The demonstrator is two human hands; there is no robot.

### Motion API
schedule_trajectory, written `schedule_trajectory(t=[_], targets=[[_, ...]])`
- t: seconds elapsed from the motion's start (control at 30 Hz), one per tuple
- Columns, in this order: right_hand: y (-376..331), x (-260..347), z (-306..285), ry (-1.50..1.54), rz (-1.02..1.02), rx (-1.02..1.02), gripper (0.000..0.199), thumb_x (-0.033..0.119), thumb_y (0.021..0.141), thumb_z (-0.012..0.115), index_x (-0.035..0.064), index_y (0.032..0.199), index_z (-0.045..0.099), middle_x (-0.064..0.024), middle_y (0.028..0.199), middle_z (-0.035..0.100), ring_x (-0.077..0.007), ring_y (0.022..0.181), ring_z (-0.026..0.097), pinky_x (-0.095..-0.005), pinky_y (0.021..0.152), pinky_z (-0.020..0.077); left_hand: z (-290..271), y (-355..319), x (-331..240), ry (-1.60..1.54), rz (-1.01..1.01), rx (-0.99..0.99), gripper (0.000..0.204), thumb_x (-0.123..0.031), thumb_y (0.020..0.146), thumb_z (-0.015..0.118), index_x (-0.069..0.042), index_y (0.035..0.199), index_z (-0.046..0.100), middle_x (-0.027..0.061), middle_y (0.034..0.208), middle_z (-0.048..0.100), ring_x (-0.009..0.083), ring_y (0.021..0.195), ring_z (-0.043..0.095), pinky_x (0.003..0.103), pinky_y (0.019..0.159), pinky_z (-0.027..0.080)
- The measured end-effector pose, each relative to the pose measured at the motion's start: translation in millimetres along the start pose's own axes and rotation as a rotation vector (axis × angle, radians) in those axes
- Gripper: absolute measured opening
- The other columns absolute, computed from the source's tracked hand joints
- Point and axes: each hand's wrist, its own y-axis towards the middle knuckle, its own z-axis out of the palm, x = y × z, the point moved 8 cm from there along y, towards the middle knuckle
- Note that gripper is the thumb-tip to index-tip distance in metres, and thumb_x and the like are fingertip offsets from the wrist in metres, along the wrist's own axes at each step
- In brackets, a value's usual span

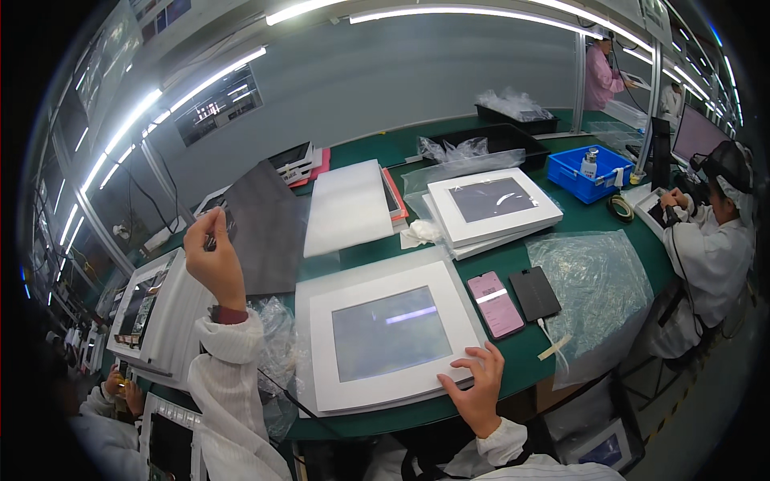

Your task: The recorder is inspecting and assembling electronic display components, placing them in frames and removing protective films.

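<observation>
green matting covers a long factory bench [401, 148] under strip lights, with co-workers seated at both ends. right hand [475, 383] rests spread, fingertips on the lower right corner of a white-framed screen panel [391, 335] lying flat in front of the person, gripping nothing. left hand [213, 258] is raised and clenched on a small dark object [210, 239], perhaps a tool; too blurred to tell. by the look, the panel is placed and bare; another panel [492, 204] lies stacked behind, two phones [513, 299] beside.
</observation>
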Motion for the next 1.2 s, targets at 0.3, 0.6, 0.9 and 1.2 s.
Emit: schedule_trajectory(t=[0.3,0.6,0.9,1.2], targets=[[-0.4,-0.8,-0.3,0.013,0.017,0.008,0.025,0.018,0.066,0.081,0.0099,0.084,0.066,-0.0112,0.111,0.053,-0.0367,0.122,0.037,-0.0479,0.100,0.0317,10.5,-131.7,-30.7,-0.029,0.494,0.615,0.016,0.001,0.063,0.073,-0.008,0.076,0.068,0.0036,0.075,0.058,0.0244,0.079,0.055,0.038,0.077,0.041],[0.1,-0.8,1.1,0.005,0.022,0.023,0.024,0.014,0.065,0.081,0.0092,0.082,0.065,-0.0109,0.112,0.054,-0.0367,0.123,0.037,-0.0484,0.101,0.0321,3.2,-170.9,27.1,0.225,0.293,0.850,0.009,-0.004,0.068,0.071,-0.010,0.075,0.069,0.0037,0.076,0.062,0.0248,0.084,0.056,0.040,0.085,0.038],[-0.3,-1.7,2.9,0.006,0.056,0.049,0.024,0.014,0.065,0.081,0.0086,0.083,0.065,-0.0111,0.112,0.054,-0.0364,0.123,0.037,-0.0484,0.101,0.0321,-2.8,-183.6,52.9,0.447,0.246,1.018,0.007,-0.006,0.069,0.066,-0.011,0.072,0.071,0.0077,0.073,0.064,0.0258,0.081,0.057,0.042,0.083,0.037],[3.7,11.2,-11.4,0.038,0.003,0.009,0.025,0.015,0.071,0.079,0.0104,0.092,0.066,-0.0100,0.118,0.051,-0.0364,0.123,0.038,-0.0460,0.102,0.0319,-9.9,-178.6,-24.2,0.224,0.136,1.154,0.028,0.003,0.060,0.063,-0.004,0.086,0.067,0.0102,0.086,0.060,0.0299,0.089,0.054,0.041,0.077,0.040]])
